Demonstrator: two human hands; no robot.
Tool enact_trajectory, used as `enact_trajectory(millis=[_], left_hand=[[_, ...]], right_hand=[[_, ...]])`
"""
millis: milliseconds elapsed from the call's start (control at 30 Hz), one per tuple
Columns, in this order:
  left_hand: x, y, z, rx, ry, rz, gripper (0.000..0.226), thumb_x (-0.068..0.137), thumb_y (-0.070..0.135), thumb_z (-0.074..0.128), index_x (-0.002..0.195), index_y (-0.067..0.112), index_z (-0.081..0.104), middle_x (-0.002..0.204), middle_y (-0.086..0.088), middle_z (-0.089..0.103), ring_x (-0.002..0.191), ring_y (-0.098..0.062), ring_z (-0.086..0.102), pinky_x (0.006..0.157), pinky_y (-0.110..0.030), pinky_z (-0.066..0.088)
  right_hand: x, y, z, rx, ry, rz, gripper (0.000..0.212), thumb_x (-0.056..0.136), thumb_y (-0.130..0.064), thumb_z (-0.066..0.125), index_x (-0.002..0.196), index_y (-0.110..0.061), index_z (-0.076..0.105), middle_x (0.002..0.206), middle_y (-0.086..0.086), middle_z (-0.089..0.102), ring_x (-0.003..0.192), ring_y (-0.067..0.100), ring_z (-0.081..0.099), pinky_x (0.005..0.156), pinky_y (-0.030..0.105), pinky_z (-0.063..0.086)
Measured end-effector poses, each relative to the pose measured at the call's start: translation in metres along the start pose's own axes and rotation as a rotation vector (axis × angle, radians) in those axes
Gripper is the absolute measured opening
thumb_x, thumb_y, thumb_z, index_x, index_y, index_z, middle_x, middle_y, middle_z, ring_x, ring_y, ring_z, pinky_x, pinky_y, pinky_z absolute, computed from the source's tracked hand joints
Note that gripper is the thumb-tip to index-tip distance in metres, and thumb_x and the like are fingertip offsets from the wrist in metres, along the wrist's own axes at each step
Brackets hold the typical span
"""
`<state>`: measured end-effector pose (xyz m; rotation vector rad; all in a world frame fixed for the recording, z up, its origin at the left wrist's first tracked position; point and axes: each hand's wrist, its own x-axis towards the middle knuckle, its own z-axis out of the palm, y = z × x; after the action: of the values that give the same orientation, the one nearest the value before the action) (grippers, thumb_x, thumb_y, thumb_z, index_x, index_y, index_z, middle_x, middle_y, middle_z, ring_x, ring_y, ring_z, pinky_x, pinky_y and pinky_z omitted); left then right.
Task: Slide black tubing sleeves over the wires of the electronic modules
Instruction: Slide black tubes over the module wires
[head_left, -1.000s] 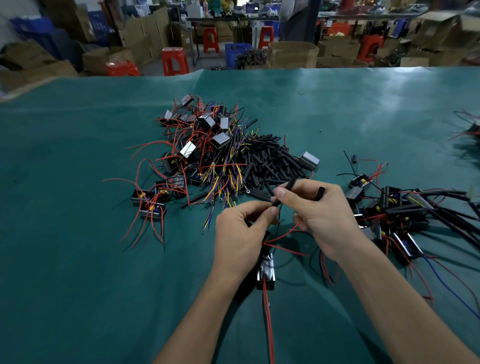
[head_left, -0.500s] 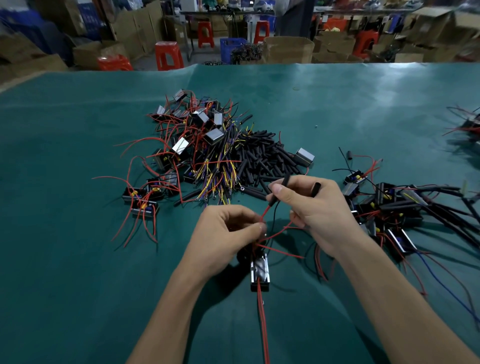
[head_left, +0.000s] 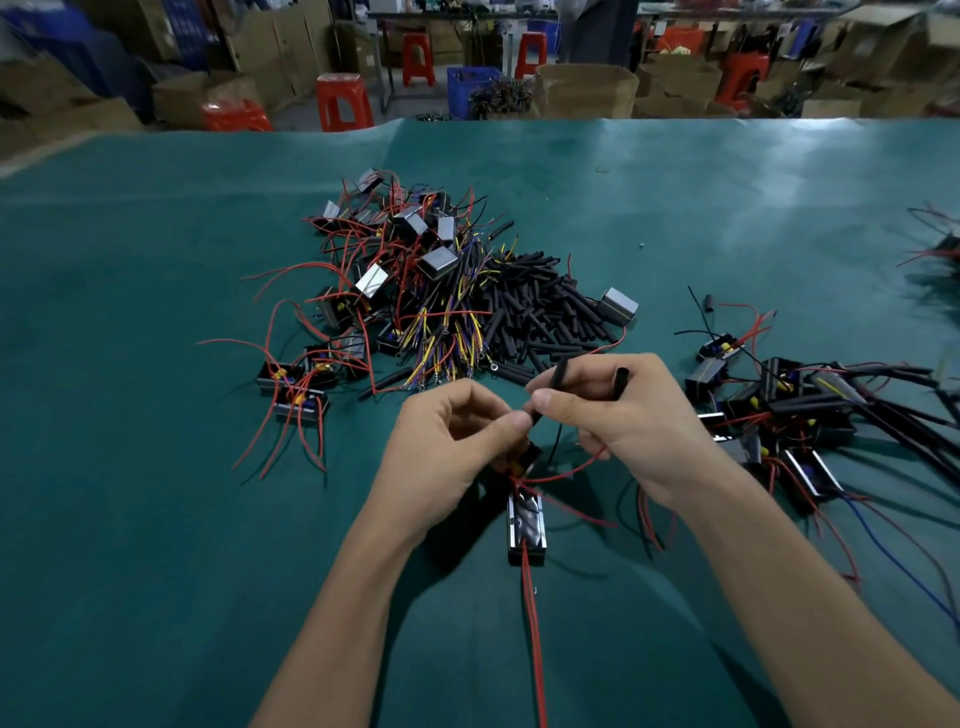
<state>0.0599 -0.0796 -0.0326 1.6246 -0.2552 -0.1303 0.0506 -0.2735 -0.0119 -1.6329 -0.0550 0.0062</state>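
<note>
Since the sleeve is a short black tube, it should be feather-light, a bit rubbery and easy to crush or drop; best pinched near its lower mouth so the opening stays round. Right hand pinches it that way between thumb and forefinger, upper end poking out above the knuckles, with a spare sleeve tucked between fingers further right. Left hand is curled, thumb and forefinger pinching the wire tip right at the sleeve mouth; the wire itself is too thin to make out there. Wires will be limp and springy, so grip close to the tip or they will buckle.

Module lies on the desk just below and between the hands, small and light, likely to drag if the red wire is tugged. Loose sleeves are piled beyond the hands, undone modules beyond and left of the left hand, done ones right of the right hand.

Versus half a second ago: left thumb tip has closed up to the right thumb, gap between the hands gone; the sleeve stays in the same pinch, module unmoved.
</note>
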Motion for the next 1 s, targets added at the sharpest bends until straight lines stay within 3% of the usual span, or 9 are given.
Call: enact_trajectory(millis=[100, 200, 267, 367, 433, 667, 833, 1000], left_hand=[[0.0, 0.005, -0.016, 0.017, -0.083, -0.016, 0.01, 0.086, -0.003, 0.072, 0.082, 0.005, 0.069, 0.074, -0.015, 0.072, 0.055, -0.017, 0.059, 0.05, -0.015, 0.044], [-0.009, 0.011, -0.028, 0.065, -0.249, -0.105, 0.013, 0.082, -0.004, 0.076, 0.085, 0.007, 0.069, 0.076, -0.012, 0.072, 0.055, -0.015, 0.058, 0.05, -0.015, 0.044], [-0.023, 0.009, -0.024, 0.114, -0.258, -0.127, 0.021, 0.075, 0.01, 0.083, 0.089, 0.014, 0.069, 0.079, -0.006, 0.073, 0.059, -0.014, 0.056, 0.054, -0.018, 0.046], [-0.05, 0.004, -0.004, 0.315, -0.06, -0.083, 0.04, 0.06, 0.046, 0.086, 0.091, 0.031, 0.066, 0.085, 0.008, 0.071, 0.061, -0.008, 0.055, 0.057, -0.021, 0.046], [-0.061, 0.002, 0.009, 0.442, 0.006, -0.047, 0.048, 0.057, 0.058, 0.081, 0.095, 0.037, 0.059, 0.09, 0.017, 0.066, 0.065, -0.004, 0.057, 0.06, -0.019, 0.047], [-0.061, 0.0, 0.017, 0.444, 0.101, -0.057, 0.037, 0.072, 0.031, 0.087, 0.094, 0.033, 0.057, 0.091, 0.024, 0.064, 0.066, -0.008, 0.059, 0.062, -0.023, 0.048], [-0.062, -0.003, 0.015, 0.378, 0.118, -0.053, 0.032, 0.072, 0.025, 0.089, 0.092, 0.031, 0.064, 0.085, 0.016, 0.071, 0.068, -0.009, 0.061, 0.066, -0.021, 0.051], [-0.058, -0.006, 0.004, 0.201, 0.09, -0.097, 0.028, 0.077, 0.004, 0.082, 0.091, 0.024, 0.069, 0.086, 0.008, 0.076, 0.072, -0.01, 0.069, 0.07, -0.022, 0.052]], right_hand=[[0.0, -0.002, 0.0, -0.009, 0.013, -0.002, 0.001, 0.086, -0.007, 0.079, 0.086, -0.008, 0.078, 0.083, 0.016, 0.077, 0.046, 0.005, 0.045, 0.044, 0.018, 0.033], [0.0, -0.002, -0.001, -0.02, 0.022, -0.006, 0.002, 0.086, -0.005, 0.078, 0.087, -0.007, 0.077, 0.083, 0.016, 0.077, 0.045, 0.004, 0.047, 0.044, 0.017, 0.034], [0.0, -0.001, -0.002, -0.019, 0.017, 0.002, 0.002, 0.086, -0.006, 0.078, 0.087, -0.008, 0.077, 0.084, 0.016, 0.077, 0.045, 0.007, 0.043, 0.044, 0.019, 0.033], [0.001, 0.001, -0.003, -0.019, 0.0, 0.017, 0.002, 0.087, -0.009, 0.079, 0.086, -0.011, 0.078, 0.084, 0.014, 0.078, 0.047, 0.009, 0.042, 0.044, 0.022, 0.032], [0.001, 0.002, -0.004, -0.032, -0.001, 0.018, 0.001, 0.087, -0.011, 0.079, 0.087, -0.012, 0.079, 0.085, 0.012, 0.078, 0.049, 0.01, 0.043, 0.045, 0.022, 0.033], [0.003, 0.004, -0.006, 0.006, -0.036, -0.005, 0.001, 0.086, -0.008, 0.079, 0.087, -0.009, 0.078, 0.085, 0.017, 0.077, 0.046, 0.011, 0.037, 0.044, 0.022, 0.03], [0.003, 0.004, -0.006, -0.052, -0.094, -0.002, 0.003, 0.087, -0.006, 0.078, 0.089, -0.007, 0.077, 0.085, 0.016, 0.078, 0.052, 0.013, 0.043, 0.042, 0.022, 0.028], [0.003, 0.005, -0.008, -0.093, -0.105, 0.009, 0.003, 0.086, -0.012, 0.08, 0.089, -0.012, 0.079, 0.084, 0.013, 0.078, 0.052, 0.012, 0.045, 0.044, 0.023, 0.034]])
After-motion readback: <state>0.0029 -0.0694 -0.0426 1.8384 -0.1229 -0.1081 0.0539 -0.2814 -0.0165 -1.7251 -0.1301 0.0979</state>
